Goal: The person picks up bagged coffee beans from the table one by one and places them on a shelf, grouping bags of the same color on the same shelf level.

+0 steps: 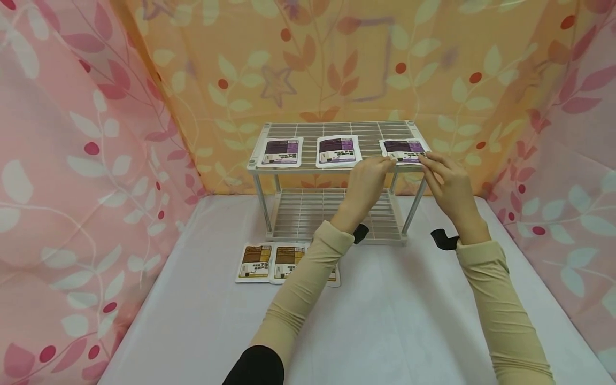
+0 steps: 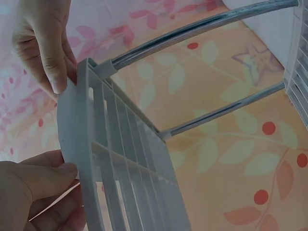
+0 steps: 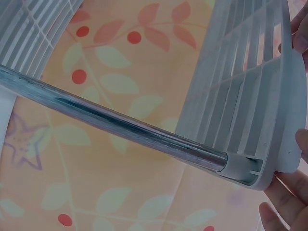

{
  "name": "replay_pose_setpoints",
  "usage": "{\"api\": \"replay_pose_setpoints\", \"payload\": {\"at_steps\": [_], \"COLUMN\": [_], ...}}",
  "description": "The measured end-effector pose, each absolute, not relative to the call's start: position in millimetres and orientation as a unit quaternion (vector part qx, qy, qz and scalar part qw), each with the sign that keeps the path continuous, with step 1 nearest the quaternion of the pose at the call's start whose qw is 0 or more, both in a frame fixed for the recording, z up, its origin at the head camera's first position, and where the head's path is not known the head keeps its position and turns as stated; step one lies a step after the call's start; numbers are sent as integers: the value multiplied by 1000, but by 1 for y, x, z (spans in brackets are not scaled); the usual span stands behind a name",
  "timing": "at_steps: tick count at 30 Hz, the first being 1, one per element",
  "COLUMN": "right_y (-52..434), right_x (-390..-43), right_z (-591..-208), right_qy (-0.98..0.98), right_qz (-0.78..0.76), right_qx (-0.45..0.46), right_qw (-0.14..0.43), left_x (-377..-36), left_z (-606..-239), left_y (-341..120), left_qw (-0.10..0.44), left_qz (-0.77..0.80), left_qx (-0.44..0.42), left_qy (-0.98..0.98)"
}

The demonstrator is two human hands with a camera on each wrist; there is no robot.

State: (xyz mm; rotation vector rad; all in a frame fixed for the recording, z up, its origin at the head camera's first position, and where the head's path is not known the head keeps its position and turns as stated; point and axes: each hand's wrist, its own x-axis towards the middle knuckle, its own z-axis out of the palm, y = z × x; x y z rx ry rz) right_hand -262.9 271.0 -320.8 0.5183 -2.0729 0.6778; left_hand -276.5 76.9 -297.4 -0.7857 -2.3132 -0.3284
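A flat purple-and-white packet (image 1: 405,149) lies at the right end of the top tier of a white wire rack (image 1: 337,171). The left hand (image 1: 368,184) pinches its near left corner. At the near right corner, the right hand (image 1: 449,184) holds the same packet between thumb and fingers. From below, the left wrist view shows the packet's pale edge (image 2: 66,120) jutting past the rack rim, with the left hand's fingers (image 2: 48,178) on it. Two matching packets lie on the same tier, one in the middle (image 1: 338,151) and one at the left (image 1: 281,152).
Several brown-and-white packets (image 1: 255,262) lie in a row on the white table in front of the rack, partly hidden by the left forearm. The rack has a lower slatted tier (image 1: 308,214) and metal legs (image 1: 415,206). Patterned cloth walls (image 1: 216,96) enclose the table.
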Motion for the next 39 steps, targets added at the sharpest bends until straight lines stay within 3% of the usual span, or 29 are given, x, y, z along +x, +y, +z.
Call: {"api": "replay_pose_setpoints", "payload": {"at_steps": [6,19,27,39], "right_y": [273,271,269,257], "right_x": [-266,-270,-268,-259], "right_z": [-319,-314,-319,-331], "right_qy": [-843,-867,-870,-834], "right_qz": [253,250,246,282], "right_qx": [202,185,176,168], "right_qw": [430,390,389,443], "left_x": [-281,-284,-282,-271], "left_z": [-294,-288,-293,-309], "left_y": [79,81,78,66], "left_qw": [332,267,290,356], "left_qz": [-118,-132,-155,-214], "left_qx": [-299,-308,-316,-350], "left_qy": [-887,-903,-890,-840]}}
